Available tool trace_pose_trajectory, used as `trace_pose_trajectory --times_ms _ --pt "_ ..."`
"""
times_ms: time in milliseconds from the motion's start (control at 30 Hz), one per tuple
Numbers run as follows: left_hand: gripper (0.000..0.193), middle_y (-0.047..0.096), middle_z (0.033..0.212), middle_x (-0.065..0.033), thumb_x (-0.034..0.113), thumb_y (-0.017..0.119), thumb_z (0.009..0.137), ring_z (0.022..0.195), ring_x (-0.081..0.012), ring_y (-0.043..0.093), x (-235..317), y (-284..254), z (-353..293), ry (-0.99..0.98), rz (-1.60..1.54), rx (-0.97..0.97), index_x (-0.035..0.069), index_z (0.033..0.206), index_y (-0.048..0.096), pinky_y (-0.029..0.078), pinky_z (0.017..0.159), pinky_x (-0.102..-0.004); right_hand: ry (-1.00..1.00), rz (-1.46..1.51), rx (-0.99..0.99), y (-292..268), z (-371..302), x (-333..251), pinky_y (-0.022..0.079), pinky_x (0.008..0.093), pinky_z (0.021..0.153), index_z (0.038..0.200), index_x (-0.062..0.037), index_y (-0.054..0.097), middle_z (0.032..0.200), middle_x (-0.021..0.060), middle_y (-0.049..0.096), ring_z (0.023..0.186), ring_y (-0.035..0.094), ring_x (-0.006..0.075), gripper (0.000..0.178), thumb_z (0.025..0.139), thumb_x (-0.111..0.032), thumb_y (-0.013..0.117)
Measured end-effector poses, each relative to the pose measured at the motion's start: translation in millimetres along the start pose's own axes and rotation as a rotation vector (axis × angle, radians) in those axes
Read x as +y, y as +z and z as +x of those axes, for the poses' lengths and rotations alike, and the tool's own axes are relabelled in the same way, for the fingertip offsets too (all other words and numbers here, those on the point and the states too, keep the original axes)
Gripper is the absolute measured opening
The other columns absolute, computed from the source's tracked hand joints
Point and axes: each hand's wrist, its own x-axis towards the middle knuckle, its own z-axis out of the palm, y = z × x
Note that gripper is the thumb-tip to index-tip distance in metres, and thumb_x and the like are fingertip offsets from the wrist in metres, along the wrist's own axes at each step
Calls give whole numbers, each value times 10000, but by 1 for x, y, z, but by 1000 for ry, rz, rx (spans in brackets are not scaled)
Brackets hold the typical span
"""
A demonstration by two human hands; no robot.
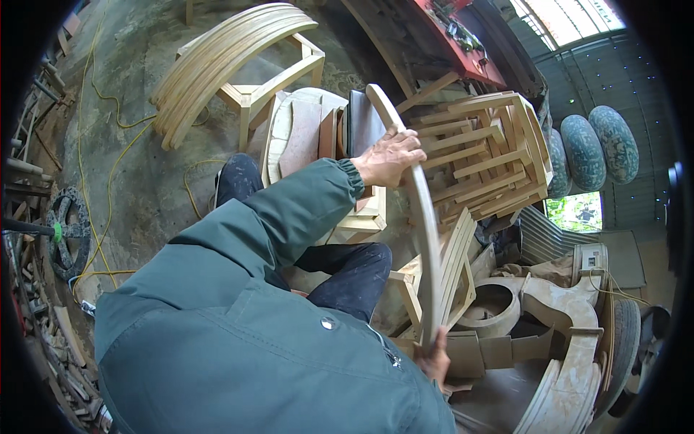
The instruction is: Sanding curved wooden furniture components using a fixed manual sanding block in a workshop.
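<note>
A long, curved wooden strip (425, 231) stands in front of me, running from the upper middle down to the lower right. My left hand (390, 155) is closed over its upper part, with the fingers bent across the wood. Around its lower end my right hand (434, 359) is closed; my jacket hides part of that hand. Left of the strip is a low wooden stand (369, 217), with a dark flat block (361, 119) and reddish-brown boards (300, 136) on it. Several pale curved strips (459, 253) lean just right of the held piece.
Curved wooden strips (231, 54) lie stacked on a wooden frame at the far left. Slatted wooden frames (491, 155) pile up at the right. Yellow cords (134, 123) cross the floor at left. A red table (463, 36) stands behind; carved wooden parts (567, 296) crowd the lower right.
</note>
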Motion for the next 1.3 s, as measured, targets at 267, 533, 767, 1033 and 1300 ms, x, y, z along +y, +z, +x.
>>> trace_pose_trajectory --times_ms 267,533,767,1033,1300 --pt "785 561 1316 -131 437 934 587 1441 -375 391 8 -16 -30 18 121 -275 141 1266 674 243 1226 -626 -4 75 85 117 -6 35 577 480 753 1555 -170 424 1028 241 716 909 716 457 760 890 -116 789" --pt "503 562 990 -53 341 899 614 1056 -265 560 101 -18 -31 106 -130 -67 148 1007 651 304 1192 -553 383 7 -231 -74 -57 46 560 367 871 1344 -81 643 1058 201 735 950 727 264 614 756 72 725" --pt "561 590 906 -38 520 908 659 976 -254 584 128 -46 9 -10 -253 115 124 968 658 424 978 -435 318 -509 -123 -292 -4 -45 545 355 868 1428 -70 604 1098 163 731 983 695 297 514 923 0 676" --pt "548 604 1090 -122 143 872 658 1127 -340 568 97 -32 -4 -118 -225 340 76 1141 624 449 1038 -492 -397 -1132 250 -310 106 -151 521 422 861 1197 -168 779 1061 59 764 963 697 295 253 961 -131 694" --pt "462 569 1093 -131 106 804 700 1134 -346 546 82 -29 6 -219 -157 325 71 1109 590 443 1048 -489 -652 -1475 507 -294 134 -200 530 374 838 1089 -240 808 1007 -27 766 922 704 207 125 990 -226 733"
